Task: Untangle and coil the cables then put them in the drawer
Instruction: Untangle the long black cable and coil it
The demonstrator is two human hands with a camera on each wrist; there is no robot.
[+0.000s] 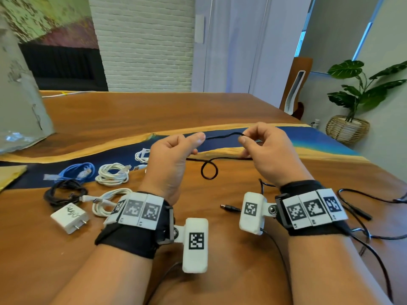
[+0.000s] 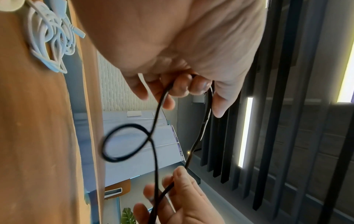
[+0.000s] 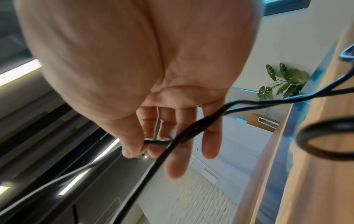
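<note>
Both hands hold one thin black cable [image 1: 222, 136] above the wooden table [image 1: 132, 115]. My left hand [image 1: 176, 148] grips it between thumb and curled fingers; the left wrist view shows the cable [image 2: 159, 109] running out of that fist. My right hand [image 1: 257, 142] pinches the other side between thumb and forefinger, with the other fingers straight, and the strand [image 3: 172, 144] crosses them. A short span stretches between the hands, and below it the cable hangs in a small loop [image 1: 209, 170]. No drawer is in view.
Left of my hands lie a blue cable bundle [image 1: 77, 171], two white coils [image 1: 112, 173] [image 1: 105, 200], a black coil [image 1: 63, 193] and a white plug adapter [image 1: 70, 217]. A barrel plug [image 1: 229, 208] and loose black leads [image 1: 363, 208] lie right. A potted plant [image 1: 352, 102] stands beyond the table's right edge.
</note>
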